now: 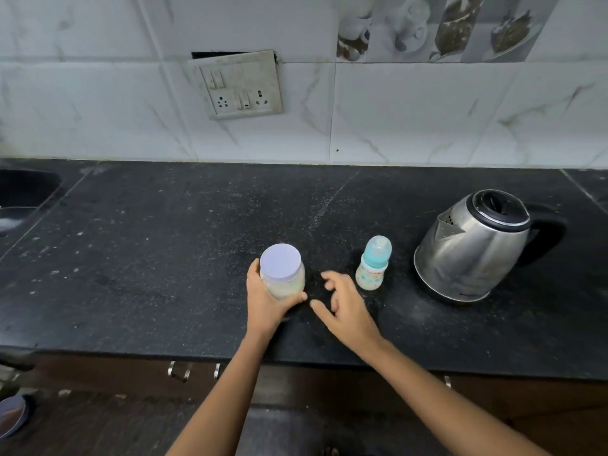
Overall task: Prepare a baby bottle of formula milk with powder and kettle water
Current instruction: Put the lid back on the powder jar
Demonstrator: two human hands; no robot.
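A clear plastic jar (285,280) of pale powder with a white lid stands on the black counter (148,258). My left hand (268,301) grips its side, thumb across the front. My right hand (345,306) hovers just right of the jar with fingers spread and loosely bent, holding nothing. A small baby bottle (372,268) with a teal collar and a clear cap stands upright beyond my right hand. To its right stands a steel electric kettle (473,248), lid shut, with a black handle facing right.
A dark sink (23,199) lies at the counter's left end. A switch and socket plate (240,85) hangs loose on the tiled wall. Metal drawer handles (179,370) show below the counter's front edge.
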